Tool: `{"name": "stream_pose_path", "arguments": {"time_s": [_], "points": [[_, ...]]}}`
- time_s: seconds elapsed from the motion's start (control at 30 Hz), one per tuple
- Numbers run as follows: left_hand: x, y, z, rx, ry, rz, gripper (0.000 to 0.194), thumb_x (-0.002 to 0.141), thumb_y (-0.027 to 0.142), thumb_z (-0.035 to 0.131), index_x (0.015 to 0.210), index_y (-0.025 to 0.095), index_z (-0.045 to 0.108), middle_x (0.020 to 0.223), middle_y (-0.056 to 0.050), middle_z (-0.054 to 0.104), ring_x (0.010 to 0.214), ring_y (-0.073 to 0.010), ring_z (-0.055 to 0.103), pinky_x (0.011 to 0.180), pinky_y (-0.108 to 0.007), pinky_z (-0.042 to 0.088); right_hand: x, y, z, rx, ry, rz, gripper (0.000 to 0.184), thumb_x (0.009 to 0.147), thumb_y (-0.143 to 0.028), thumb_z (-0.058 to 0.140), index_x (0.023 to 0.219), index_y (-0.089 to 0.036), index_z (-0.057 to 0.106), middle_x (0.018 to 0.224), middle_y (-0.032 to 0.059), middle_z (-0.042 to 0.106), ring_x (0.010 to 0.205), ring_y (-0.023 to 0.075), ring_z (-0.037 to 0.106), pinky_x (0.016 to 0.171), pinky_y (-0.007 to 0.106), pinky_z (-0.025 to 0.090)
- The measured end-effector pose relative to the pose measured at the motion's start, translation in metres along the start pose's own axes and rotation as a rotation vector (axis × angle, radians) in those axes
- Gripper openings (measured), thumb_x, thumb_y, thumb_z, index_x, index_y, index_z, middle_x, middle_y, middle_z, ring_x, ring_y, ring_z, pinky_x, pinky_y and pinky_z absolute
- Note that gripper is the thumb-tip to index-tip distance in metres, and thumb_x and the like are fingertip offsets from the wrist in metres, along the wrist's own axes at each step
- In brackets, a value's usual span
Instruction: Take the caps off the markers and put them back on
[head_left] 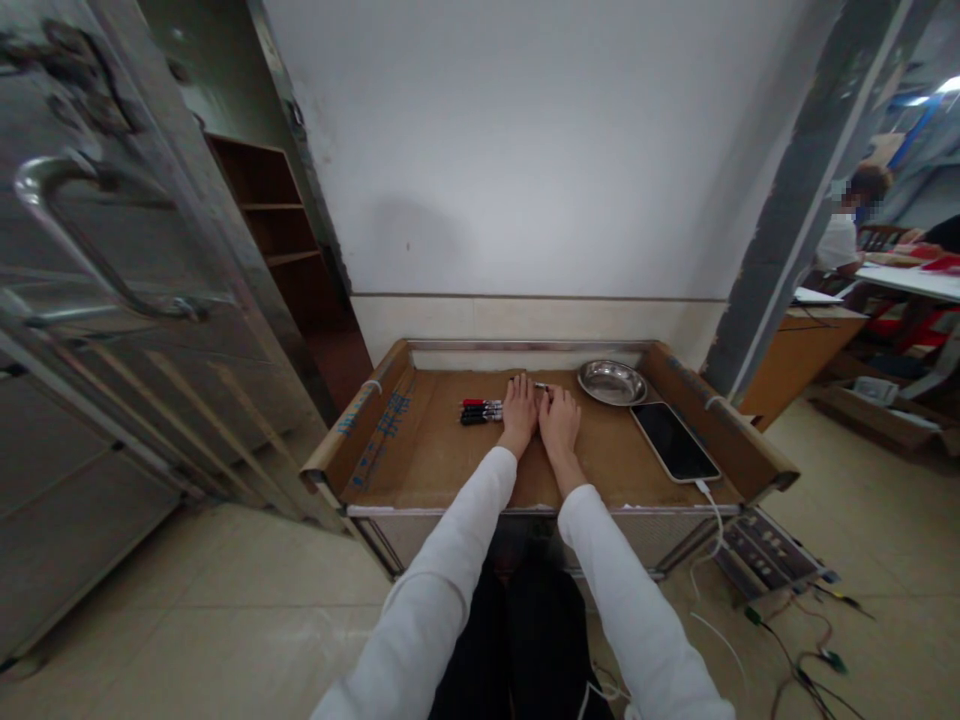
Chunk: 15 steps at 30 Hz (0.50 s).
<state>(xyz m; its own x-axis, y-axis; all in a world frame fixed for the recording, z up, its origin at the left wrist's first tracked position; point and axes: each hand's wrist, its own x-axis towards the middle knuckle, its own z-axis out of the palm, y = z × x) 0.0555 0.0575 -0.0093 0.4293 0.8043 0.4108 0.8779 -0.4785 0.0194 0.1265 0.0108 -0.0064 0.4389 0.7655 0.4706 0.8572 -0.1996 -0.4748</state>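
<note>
Between our fingertips, at the far side of our hands, we see a slim marker (pixel 541 386) lying crosswise on the brown cardboard (pixel 442 465), partly covered. We judge it light and stiff, with a smooth barrel that could roll or slip under a loose touch; nothing about it looks fragile. The middle of the barrel seems the best place for a thumb-and-finger pinch — the ends would let it swing.

Our left hand (pixel 519 408) and right hand (pixel 560 412) sit side by side, fingers bent down at the marker; whether either is clamped on it or merely resting there, we cannot tell. Just beside our left hand lies a row of markers (pixel 480 412), red and black — likely just as prone to roll. Farther right are a shiny metal dish (pixel 611 383) and a phone (pixel 675 442) with a white cable (pixel 721 530).
</note>
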Motion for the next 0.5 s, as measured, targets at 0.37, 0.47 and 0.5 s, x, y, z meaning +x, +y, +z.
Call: {"name": "stream_pose_path", "arguments": {"time_s": [0.37,0.47,0.5], "points": [[-0.018,-0.001,-0.005,-0.06,-0.035,0.159,0.035,0.094,0.015,0.035,0.126,0.01,0.049,0.124,-0.016,0.057,0.113,-0.0236,0.053,0.097,-0.038,0.04,-0.008,0.007,-0.001,0.203,0.126,-0.156,0.031,0.095,-0.029,0.037,0.111,-0.02,0.063,0.102,0.0081,0.06,0.092,0.0183,0.053,0.083,0.031,0.037],[-0.034,-0.005,-0.016,-0.144,-0.061,0.209,0.027,0.094,0.019,0.042,0.118,0.013,0.054,0.115,-0.012,0.061,0.107,-0.0216,0.056,0.094,-0.035,0.041,-0.012,0.012,-0.004,0.246,0.161,-0.139,0.034,0.095,-0.031,0.037,0.111,-0.021,0.065,0.101,0.0089,0.057,0.09,0.0183,0.053,0.082,0.031,0.039],[-0.041,-0.007,-0.02,-0.168,-0.06,0.201,0.023,0.094,0.022,0.043,0.111,0.013,0.056,0.109,-0.011,0.063,0.104,-0.0212,0.057,0.093,-0.034,0.042,-0.013,0.014,-0.005,0.253,0.172,-0.13,0.034,0.095,-0.031,0.037,0.111,-0.021,0.066,0.1,0.0092,0.056,0.089,0.0185,0.053,0.081,0.031,0.039]]}}
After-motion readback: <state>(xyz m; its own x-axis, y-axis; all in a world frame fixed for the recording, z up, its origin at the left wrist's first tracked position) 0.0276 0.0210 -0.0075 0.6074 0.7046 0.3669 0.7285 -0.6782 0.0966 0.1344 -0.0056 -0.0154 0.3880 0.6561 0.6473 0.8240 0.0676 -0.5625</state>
